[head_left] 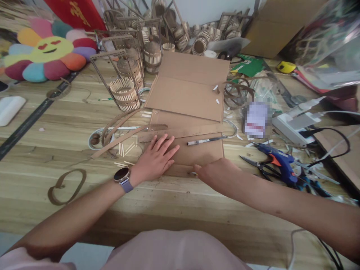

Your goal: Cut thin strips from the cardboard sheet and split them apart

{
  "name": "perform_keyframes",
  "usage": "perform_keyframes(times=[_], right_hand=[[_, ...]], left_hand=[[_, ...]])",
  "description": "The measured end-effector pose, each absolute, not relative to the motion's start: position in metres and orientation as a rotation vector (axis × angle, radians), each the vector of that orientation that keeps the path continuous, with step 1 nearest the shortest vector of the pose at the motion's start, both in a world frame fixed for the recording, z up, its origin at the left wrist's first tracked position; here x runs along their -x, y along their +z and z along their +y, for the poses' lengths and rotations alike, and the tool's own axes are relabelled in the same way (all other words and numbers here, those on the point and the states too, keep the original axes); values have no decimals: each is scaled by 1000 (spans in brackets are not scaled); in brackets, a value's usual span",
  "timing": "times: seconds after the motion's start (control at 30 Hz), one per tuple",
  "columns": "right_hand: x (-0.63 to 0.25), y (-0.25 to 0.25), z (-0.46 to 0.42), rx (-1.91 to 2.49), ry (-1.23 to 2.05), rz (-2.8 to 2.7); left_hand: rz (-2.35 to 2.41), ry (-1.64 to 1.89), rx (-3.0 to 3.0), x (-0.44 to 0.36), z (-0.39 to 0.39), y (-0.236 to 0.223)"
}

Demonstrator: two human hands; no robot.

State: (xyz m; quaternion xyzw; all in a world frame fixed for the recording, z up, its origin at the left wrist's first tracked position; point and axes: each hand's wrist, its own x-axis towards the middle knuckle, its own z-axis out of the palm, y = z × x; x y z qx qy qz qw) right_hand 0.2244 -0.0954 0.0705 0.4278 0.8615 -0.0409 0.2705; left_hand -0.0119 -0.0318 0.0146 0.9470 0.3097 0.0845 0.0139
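My left hand [156, 157] lies flat with its fingers spread on a brown cardboard sheet [209, 154]. Its fingertips reach a long cardboard strip [194, 131] that crosses the sheet. My right hand [212, 170] is curled closed at the sheet's near edge. A small, pale, shiny bit shows by its fingertips, but what it holds is hidden. Between the strip and my right hand lies a capped pen [206, 141]. Beyond, a larger folded cardboard piece [185, 90] overlaps the sheet. Curved brown strips [123, 131] lie left of my left hand.
Small slatted buckets [125, 93] with frames crowd the back. To the right are a blue glue gun [281, 161], dark scissors [257, 165], a power strip [295, 125] and a phone [256, 119]. A flower cushion [50, 50] sits back left; a strip loop [67, 187] lies front left.
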Motion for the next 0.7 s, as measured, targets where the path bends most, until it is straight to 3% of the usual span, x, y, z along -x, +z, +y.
perform_keyframes(times=[0.7], right_hand=[[-263,86,-110,-1247,-183,2143]], left_hand=[[964,276,-2932,13,-31,13]])
